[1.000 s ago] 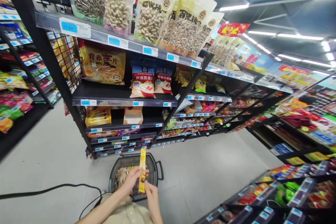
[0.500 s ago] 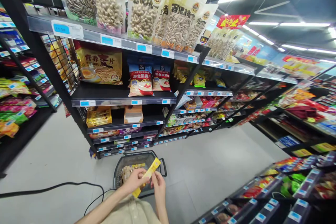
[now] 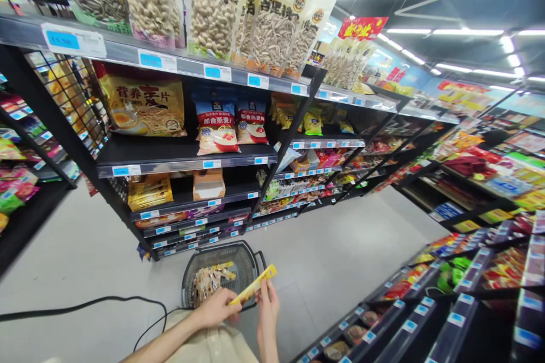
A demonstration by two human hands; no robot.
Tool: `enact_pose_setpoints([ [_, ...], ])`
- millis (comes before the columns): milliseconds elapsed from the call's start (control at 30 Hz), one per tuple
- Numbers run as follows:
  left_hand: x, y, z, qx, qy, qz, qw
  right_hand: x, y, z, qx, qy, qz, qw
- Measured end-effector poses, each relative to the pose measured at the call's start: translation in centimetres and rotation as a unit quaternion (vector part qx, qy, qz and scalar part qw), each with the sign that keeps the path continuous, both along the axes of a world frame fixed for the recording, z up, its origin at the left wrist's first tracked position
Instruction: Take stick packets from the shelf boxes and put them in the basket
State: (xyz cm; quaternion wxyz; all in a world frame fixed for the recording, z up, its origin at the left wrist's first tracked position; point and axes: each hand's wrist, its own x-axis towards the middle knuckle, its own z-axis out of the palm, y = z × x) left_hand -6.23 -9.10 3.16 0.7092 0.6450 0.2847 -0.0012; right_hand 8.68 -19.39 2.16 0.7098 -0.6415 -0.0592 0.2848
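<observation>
Above the basket (image 3: 244, 264), left hand (image 3: 217, 307) and right hand (image 3: 268, 299) pinch a yellow packet (image 3: 254, 286), lettering seemingly unreadable; beyond, one bag (image 3: 218, 135) reads "即食燕麦".

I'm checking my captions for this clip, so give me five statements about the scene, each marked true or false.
1. The left hand and right hand both hold the yellow packet. True.
2. The basket is empty. False: small packs lie in it.
3. The blue-topped bags stand below the peanut bags. True.
4. The cable is right of the basket in the picture. False: it is on the left.
5. The banner is green. False: it is red.
</observation>
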Motion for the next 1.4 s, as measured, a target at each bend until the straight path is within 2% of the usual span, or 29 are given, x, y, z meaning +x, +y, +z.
enact_pose_setpoints([
  [167, -0.1, 0.5, 1.0, 0.12, 0.022, -0.009, 0.992, -0.9, 0.8, 0.4, -0.016, 0.01, 0.036, 0.999],
  [267, -0.2, 0.4, 1.4, 0.16, -0.005, 0.017, 0.987, -1.1, 1.2, 0.0, -0.024, 0.023, 0.029, 0.999],
  [333, -0.1, 0.2, 1.5, 0.126, -0.027, 0.034, 0.991, -1.0, 1.2, -0.3, -0.02, 0.037, 0.027, 0.999],
  [433, 0.2, -0.2, 1.4, -0.003, -0.038, 0.05, 0.998, -0.8, 0.9, -0.5, -0.009, 0.056, 0.036, 0.998],
  [500, 0.4, -0.3, 1.2, -0.058, -0.042, 0.078, 0.994, -0.8, 0.7, -0.4, -0.004, 0.059, 0.05, 0.997],
  [600, 0.6, -0.2, 0.7, -0.036, -0.05, 0.116, 0.991, -1.0, 0.5, -0.2, -0.002, 0.065, 0.065, 0.996],
  [733, 0.7, -0.1, 0.0, 0.011, -0.032, 0.113, 0.993, -1.1, 0.4, 0.1, 0.0, 0.076, 0.062, 0.995],
  [1400, 0.7, -0.2, -0.8, 0.023, -0.029, 0.101, 0.994, -0.9, 0.1, -0.5, 0.027, 0.085, 0.051, 0.995],
])
